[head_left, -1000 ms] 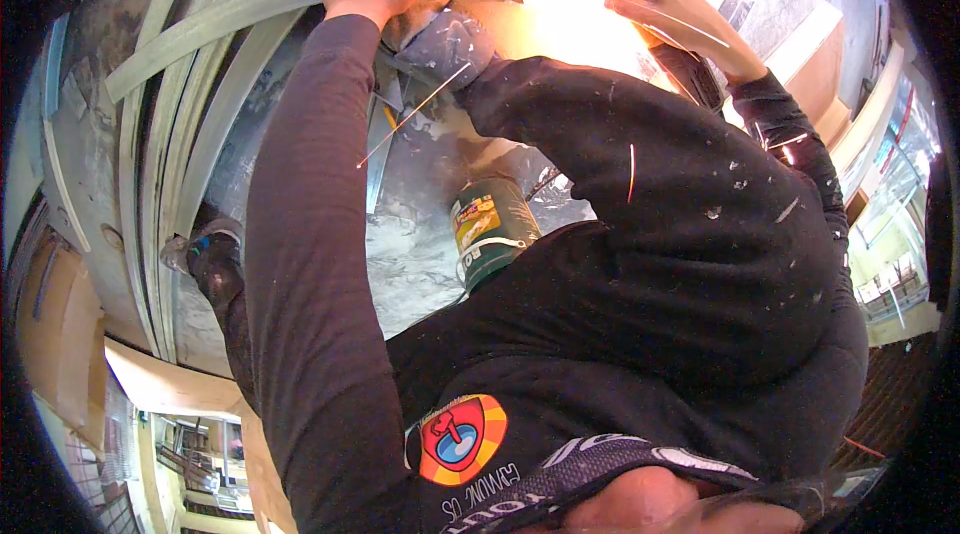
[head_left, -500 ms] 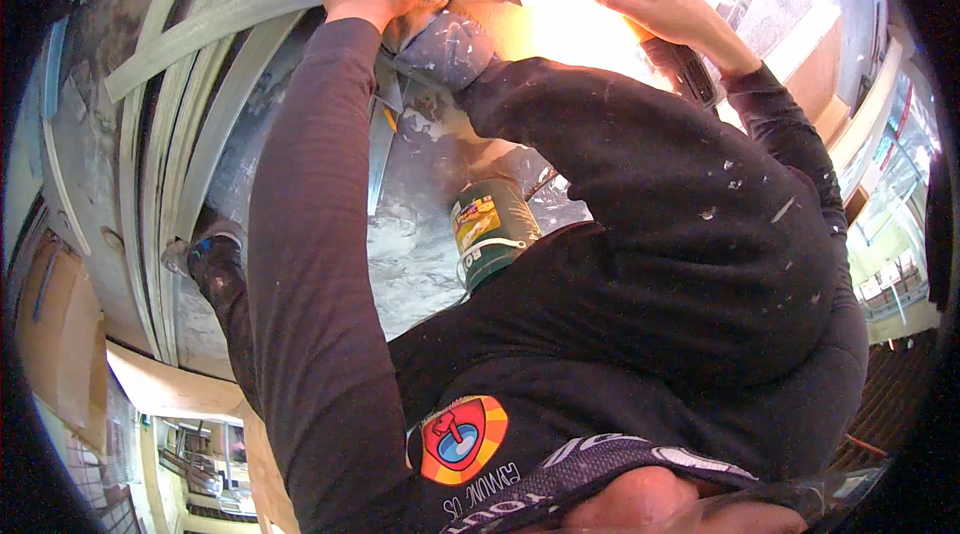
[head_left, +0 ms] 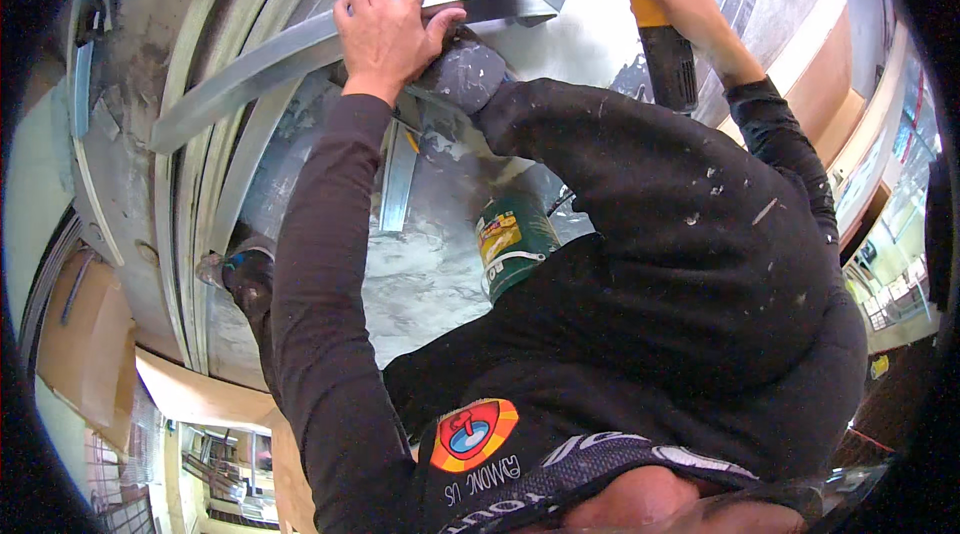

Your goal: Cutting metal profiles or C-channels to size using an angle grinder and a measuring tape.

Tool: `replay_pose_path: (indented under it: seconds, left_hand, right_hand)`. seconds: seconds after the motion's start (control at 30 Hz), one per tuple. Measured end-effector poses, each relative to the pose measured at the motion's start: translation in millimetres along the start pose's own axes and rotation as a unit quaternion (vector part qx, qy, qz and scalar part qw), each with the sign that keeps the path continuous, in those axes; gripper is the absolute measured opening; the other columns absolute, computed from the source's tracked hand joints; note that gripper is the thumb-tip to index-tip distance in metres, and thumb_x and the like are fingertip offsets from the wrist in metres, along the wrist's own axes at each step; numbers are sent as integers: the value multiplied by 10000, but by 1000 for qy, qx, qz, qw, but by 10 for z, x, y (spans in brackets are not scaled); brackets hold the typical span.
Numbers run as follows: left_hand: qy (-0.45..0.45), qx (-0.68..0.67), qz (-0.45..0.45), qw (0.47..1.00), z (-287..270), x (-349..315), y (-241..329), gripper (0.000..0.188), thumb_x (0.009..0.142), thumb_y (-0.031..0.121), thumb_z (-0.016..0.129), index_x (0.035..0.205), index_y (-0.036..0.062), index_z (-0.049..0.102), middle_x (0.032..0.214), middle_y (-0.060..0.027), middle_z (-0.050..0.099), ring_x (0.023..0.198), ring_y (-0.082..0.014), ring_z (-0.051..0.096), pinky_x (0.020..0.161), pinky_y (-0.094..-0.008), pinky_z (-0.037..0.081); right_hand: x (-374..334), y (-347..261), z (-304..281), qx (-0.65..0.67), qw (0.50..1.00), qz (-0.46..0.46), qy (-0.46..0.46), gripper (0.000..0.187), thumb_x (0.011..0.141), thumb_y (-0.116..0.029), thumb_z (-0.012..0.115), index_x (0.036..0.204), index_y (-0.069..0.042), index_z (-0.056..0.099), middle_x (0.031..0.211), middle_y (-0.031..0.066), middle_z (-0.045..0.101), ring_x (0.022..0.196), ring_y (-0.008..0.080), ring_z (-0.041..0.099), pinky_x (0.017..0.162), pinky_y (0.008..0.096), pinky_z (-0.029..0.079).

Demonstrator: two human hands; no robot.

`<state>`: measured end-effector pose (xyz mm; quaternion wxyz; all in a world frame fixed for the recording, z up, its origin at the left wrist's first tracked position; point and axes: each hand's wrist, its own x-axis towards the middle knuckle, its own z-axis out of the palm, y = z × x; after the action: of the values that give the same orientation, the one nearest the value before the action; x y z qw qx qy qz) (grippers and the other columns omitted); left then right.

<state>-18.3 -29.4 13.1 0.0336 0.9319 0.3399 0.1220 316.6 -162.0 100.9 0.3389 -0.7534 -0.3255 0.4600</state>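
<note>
My left hand [head_left: 388, 42] is wrapped over a long galvanized metal channel [head_left: 265, 62], fingers on its far side and thumb on the near side. The channel lies across my shoe [head_left: 465, 74], and its right end [head_left: 540, 2] looks angled, with a flap or cut edge. Up at the right, my right hand [head_left: 685, 4] grips a yellow and black angle grinder [head_left: 668, 59] by its body. The grinder's head is partly cut off by the top of the picture and stands apart from the channel. No sparks show.
More metal channels [head_left: 190, 174] lie lengthwise on the floor at left, near my other shoe [head_left: 245, 264]. A green bucket [head_left: 515, 244] stands under my bent leg. A short metal offcut [head_left: 397, 184] lies near my left forearm. Wooden boards [head_left: 815, 64] are at right.
The bright sparks and glare are gone. My right hand has drawn the grinder right, away from the channel. The channel has turned, its left end now lower and its right end pushed further right.
</note>
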Motion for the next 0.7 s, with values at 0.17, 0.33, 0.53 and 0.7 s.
replay_pose_path:
  seconds: [0.17, 0.33, 0.53, 0.7]
  left_hand:
    - [-35, 47, -67, 996, 48, -2, 136, 666, 815, 688, 667, 1380, 348, 578, 987, -140, 499, 950, -348, 488, 789, -481, 422]
    - [-53, 38, -80, 995, 156, 18, 161, 690, 803, 685, 680, 1414, 396, 542, 987, -127, 489, 945, -349, 502, 755, -466, 425]
    - [-54, 4, -69, 996, 222, 24, 89, 738, 791, 731, 645, 1437, 402, 507, 1013, -82, 531, 925, -289, 564, 678, -443, 449]
    - [-123, -104, -28, 987, 145, 179, -164, 749, 820, 726, 629, 1431, 301, 540, 967, -163, 617, 904, -370, 644, 738, -497, 525]
  right_hand:
    - [-72, 112, -85, -19, 999, 21, 24, 654, 885, -224, 765, 1410, -64, 410, 1050, 66, 628, 914, 177, 646, 809, 306, 539]
    - [-154, 131, -5, -107, 994, 15, 35, 655, 877, -333, 797, 1352, -58, 440, 1050, 74, 650, 899, 158, 681, 808, 284, 559]
    - [-202, 203, -17, -118, 992, -37, -30, 686, 891, -312, 806, 1395, -52, 421, 1132, 84, 630, 1003, 163, 653, 865, 299, 551]
    - [-240, 198, -10, -121, 992, -34, -28, 740, 891, -271, 808, 1451, -40, 382, 1151, 96, 626, 1007, 170, 651, 875, 306, 552]
